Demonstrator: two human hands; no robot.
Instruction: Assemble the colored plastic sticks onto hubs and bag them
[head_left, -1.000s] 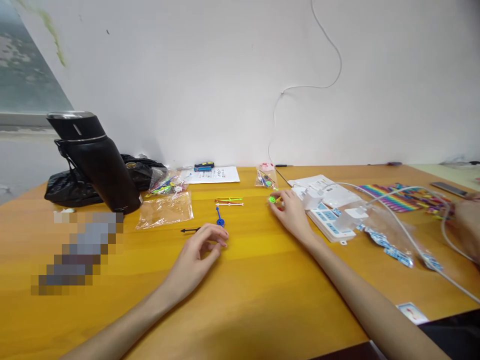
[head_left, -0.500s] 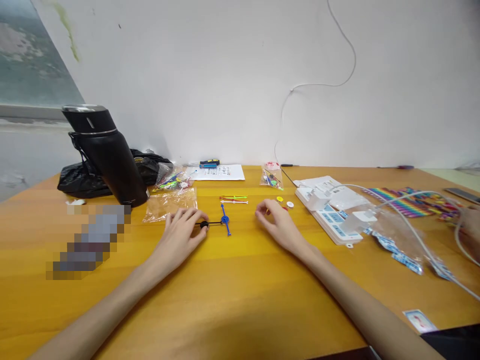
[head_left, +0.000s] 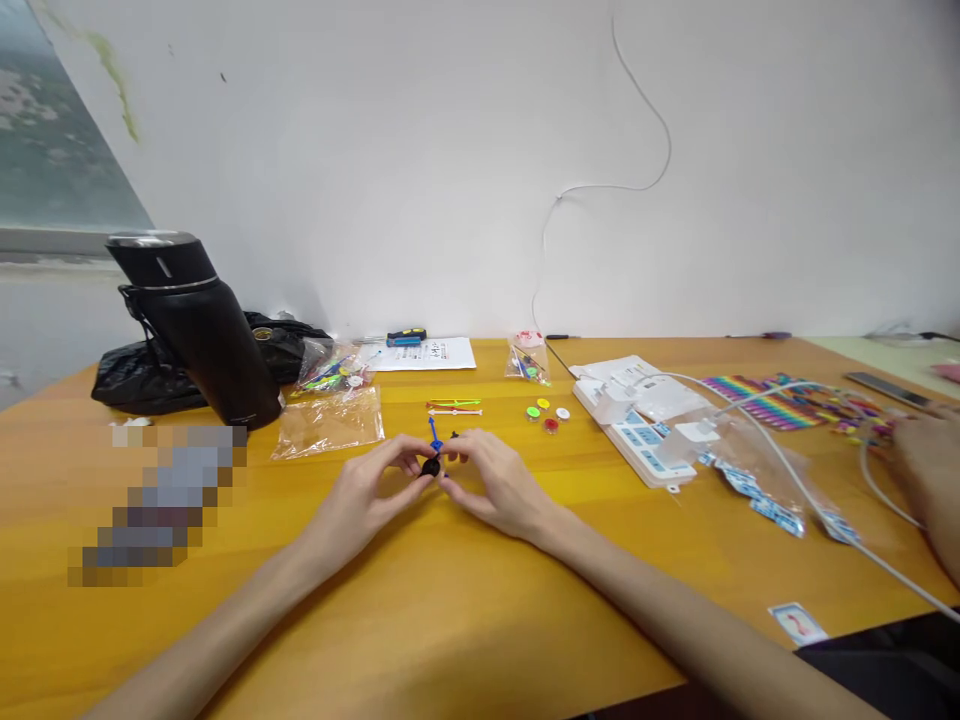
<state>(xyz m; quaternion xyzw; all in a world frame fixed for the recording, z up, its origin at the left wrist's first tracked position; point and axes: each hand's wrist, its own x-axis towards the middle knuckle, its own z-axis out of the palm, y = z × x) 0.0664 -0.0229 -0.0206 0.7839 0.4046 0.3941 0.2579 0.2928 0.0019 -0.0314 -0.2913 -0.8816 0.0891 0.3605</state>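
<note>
My left hand (head_left: 375, 485) pinches a small black disc (head_left: 430, 466) between thumb and fingers, low over the table. A blue plastic arrow (head_left: 434, 432) sticks up at the disc, its head pointing away from me. From the other side, my right hand (head_left: 502, 482) meets the left, thumb and fingers closed round the blue arrow's lower part; the exact grip is partly hidden. A dark tip (head_left: 454, 436) shows by the right fingers. Beyond the hands lie thin green, red and white arrows (head_left: 456, 406). Green, yellow, white and red discs (head_left: 551, 425) rest to the right.
A clear bag (head_left: 330, 420), a black bottle (head_left: 202, 340) and a blurred patch are on the left. A power strip (head_left: 649, 450) with chargers and cables stands on the right. Another person's hand (head_left: 926, 480) is at far right near rainbow-coloured pieces (head_left: 765, 400).
My right hand has moved left and joined my left hand at the black disc and blue arrow. The green and red discs it covered now show. The view has shifted slightly.
</note>
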